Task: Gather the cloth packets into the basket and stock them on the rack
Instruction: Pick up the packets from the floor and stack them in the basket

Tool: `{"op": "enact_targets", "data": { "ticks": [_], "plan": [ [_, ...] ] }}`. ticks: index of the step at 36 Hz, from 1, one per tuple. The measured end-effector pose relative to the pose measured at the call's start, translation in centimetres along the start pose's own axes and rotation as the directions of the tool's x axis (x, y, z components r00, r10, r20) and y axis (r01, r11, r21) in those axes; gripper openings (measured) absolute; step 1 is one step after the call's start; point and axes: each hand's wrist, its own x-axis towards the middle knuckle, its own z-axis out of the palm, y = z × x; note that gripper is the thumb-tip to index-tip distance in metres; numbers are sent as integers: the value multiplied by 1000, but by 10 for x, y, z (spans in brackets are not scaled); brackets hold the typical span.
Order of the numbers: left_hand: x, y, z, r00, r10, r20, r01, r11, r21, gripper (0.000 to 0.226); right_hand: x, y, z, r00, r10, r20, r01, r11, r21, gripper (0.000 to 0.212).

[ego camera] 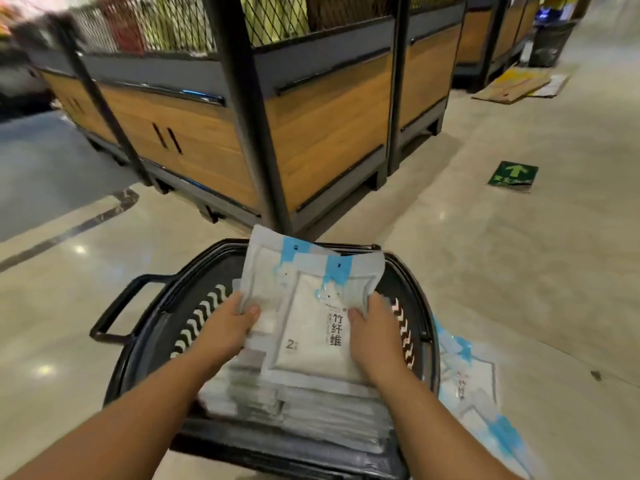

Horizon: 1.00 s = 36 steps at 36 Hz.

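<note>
A black plastic basket [152,327] stands on the floor in front of me, holding a stack of white cloth packets [311,407] with blue tops. Both hands hold a small bundle of packets [311,306] above that stack. My left hand [228,327] grips the bundle's left edge, thumb on top. My right hand [374,337] grips its right edge, thumb on the top packet. More packets [474,382] lie on the floor just right of the basket.
A wood-panelled display bin with black metal posts [311,133] stands right behind the basket, mesh racks above it. Flattened cardboard [516,86] lies on the floor at the far right. A green arrow sticker [513,174] marks the tiled floor.
</note>
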Motion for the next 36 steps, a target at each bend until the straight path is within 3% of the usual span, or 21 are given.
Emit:
{"op": "enact_targets", "data": {
  "ticks": [3,6,9,12,14,16,19,22,25,29,32,36],
  "plan": [
    [12,-21,-16,997,-73,27,71,996,62,26,3,14,16,997,69,43,-65,994,-88,6],
    [22,-37,-21,991,-112,72,95,974,203,32,12,25,21,992,110,63,-95,973,-211,18],
    [24,-46,-20,982,-177,69,148,941,305,28,19,36,23,983,180,23,-168,949,-266,42],
    [31,-54,-20,975,-217,49,176,887,427,48,20,44,24,961,275,-13,-271,940,-209,67],
    [36,-56,-21,969,-246,17,206,844,495,56,16,45,25,973,229,-36,-229,926,-300,77],
    [39,-55,-22,968,-249,-18,213,789,577,67,11,42,23,990,128,-51,-136,857,-497,83],
    [40,-46,-24,978,-206,10,126,631,765,83,8,38,22,998,26,52,19,701,-712,66],
    [51,-35,-38,984,-165,70,26,520,854,88,4,38,24,970,62,234,152,598,-787,44],
    [62,-25,-66,994,-86,68,-4,587,810,92,-1,34,19,958,113,262,148,587,-796,50],
    [52,-23,-110,990,111,-81,-11,654,757,80,1,19,-5,979,-146,144,197,477,-857,64],
    [48,-48,-133,983,98,-157,43,706,707,83,5,15,-27,968,-248,-37,83,458,-885,75],
    [43,-68,-138,988,-110,-112,155,788,596,75,6,21,-38,992,77,-103,-128,667,-734,91]
  ]
}}
